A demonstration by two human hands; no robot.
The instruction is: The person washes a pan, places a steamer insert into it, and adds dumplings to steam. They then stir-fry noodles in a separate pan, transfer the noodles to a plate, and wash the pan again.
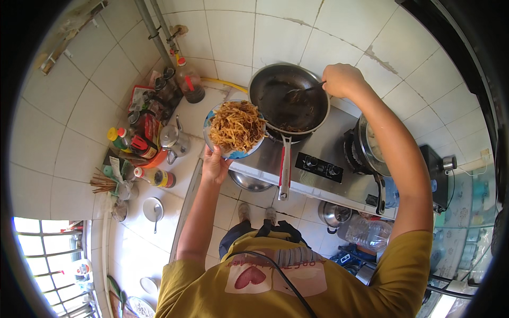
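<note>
My left hand (pixel 216 166) grips the near rim of a blue-patterned plate (pixel 237 154), thumb on top. Fried shredded food (pixel 237 125), brown and yellow like potato strips, is heaped on it. The plate is held up beside the left edge of a dark frying pan (pixel 278 93) on the gas stove. In my right hand (pixel 344 80) is the handle of a dark spatula (pixel 304 90), its head down inside the pan. A few food scraps (pixel 292 128) cling to the pan's near side. The pan's red and silver handle (pixel 285 171) points towards me.
A second pan (pixel 360 143) with pale food sits on the right burner, partly behind my forearm. Left of the stove stand an oil bottle (pixel 190 81), a metal pot (pixel 174 139), sauce bottles (pixel 137 141) and a white bowl (pixel 153 208) with a spoon. A yellow hose (pixel 224 82) runs along the wall.
</note>
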